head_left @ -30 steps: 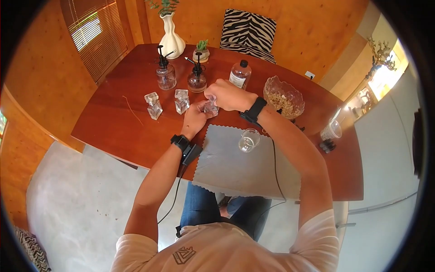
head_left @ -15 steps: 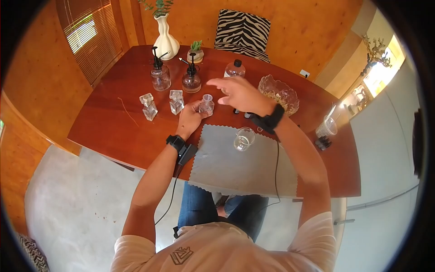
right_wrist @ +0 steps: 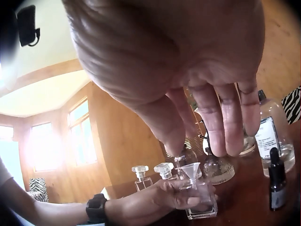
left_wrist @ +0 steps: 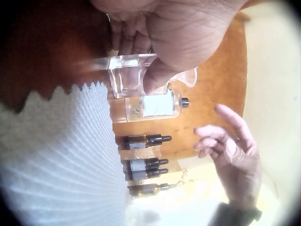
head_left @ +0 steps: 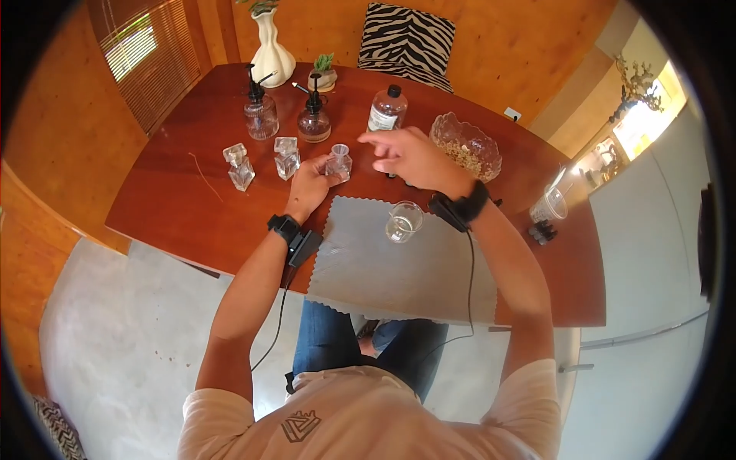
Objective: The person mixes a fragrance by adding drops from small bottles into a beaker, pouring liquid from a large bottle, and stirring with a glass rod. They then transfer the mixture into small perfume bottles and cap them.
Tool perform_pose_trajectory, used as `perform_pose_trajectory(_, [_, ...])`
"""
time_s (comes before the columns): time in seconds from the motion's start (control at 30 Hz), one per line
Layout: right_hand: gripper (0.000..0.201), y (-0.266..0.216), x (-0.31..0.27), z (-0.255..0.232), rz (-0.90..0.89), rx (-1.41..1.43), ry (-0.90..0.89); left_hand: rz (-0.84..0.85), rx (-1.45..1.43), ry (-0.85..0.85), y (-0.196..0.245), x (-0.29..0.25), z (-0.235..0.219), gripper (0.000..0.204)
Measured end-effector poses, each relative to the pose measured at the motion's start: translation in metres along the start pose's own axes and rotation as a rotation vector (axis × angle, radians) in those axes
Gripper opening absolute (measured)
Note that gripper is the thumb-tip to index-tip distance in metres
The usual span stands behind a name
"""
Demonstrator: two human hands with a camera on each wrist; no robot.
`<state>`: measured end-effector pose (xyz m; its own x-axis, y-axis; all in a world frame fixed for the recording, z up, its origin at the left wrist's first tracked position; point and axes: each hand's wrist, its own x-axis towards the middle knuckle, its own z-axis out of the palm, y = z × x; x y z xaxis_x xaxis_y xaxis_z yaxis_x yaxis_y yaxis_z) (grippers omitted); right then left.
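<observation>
My left hand [head_left: 309,188] grips a small square glass bottle [head_left: 338,169] standing on the table, thumb on its near side. A clear funnel [right_wrist: 190,170] sits in the bottle's neck, its wide mouth upward. Above the table to the right is my right hand [head_left: 418,159], fingers extended and nothing held. It overlaps the lower part of a large labelled bottle [head_left: 385,115] with a black cap in the head view. Two similar square bottles with clear stoppers, one [head_left: 287,159] closer and another [head_left: 239,167] farther left, stand beside my left hand.
Two pump sprayers [head_left: 261,115] stand behind the small bottles. A glass beaker [head_left: 403,224] rests on the grey cloth [head_left: 399,276]. Several dropper bottles [left_wrist: 143,141] line up right of the large bottle. A wavy glass bowl [head_left: 468,149] and a plastic cup [head_left: 548,207] are at right.
My right hand has moved off the bottle's top to the right, and its fingers have spread, leaving the funnel visible in the neck. My left hand keeps its hold on the bottle.
</observation>
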<state>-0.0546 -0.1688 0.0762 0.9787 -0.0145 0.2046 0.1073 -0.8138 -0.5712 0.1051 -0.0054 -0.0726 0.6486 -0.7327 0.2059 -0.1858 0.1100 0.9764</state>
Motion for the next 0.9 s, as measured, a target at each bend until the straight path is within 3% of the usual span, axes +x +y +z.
perform_pose_trajectory(0.17, [0.054,0.009,0.051,0.026,-0.168,-0.156,0.010,-0.011,-0.041,-0.010,0.001,0.000,0.000,0.030])
perform_pose_trajectory(0.27, [0.052,0.023,0.073,0.036,-0.083,-0.267,-0.120,0.011,-0.041,-0.014,-0.006,0.003,0.000,0.027])
perform_pose_trajectory(0.3, [0.045,0.022,0.075,0.035,-0.149,-0.306,-0.117,0.019,-0.029,-0.008,-0.006,0.003,0.000,0.028])
perform_pose_trajectory(0.4, [0.035,0.022,0.079,0.038,-0.099,-0.319,-0.149,0.020,-0.016,0.000,-0.006,0.003,-0.001,0.030])
perform_pose_trajectory(0.5, [0.026,0.022,0.074,0.044,-0.164,-0.329,-0.038,0.003,-0.004,-0.003,-0.003,0.001,-0.001,0.031])
perform_pose_trajectory(0.6, [0.020,0.014,0.074,0.038,-0.079,-0.291,-0.102,0.001,0.005,0.005,-0.006,0.003,-0.001,0.033])
perform_pose_trajectory(0.8, [0.021,0.017,0.071,0.047,-0.120,-0.316,0.002,0.001,-0.037,-0.003,-0.013,0.006,-0.001,0.033])
perform_pose_trajectory(0.9, [0.027,0.014,0.069,0.043,-0.128,-0.341,-0.038,0.006,-0.034,-0.007,-0.012,0.006,-0.002,0.033])
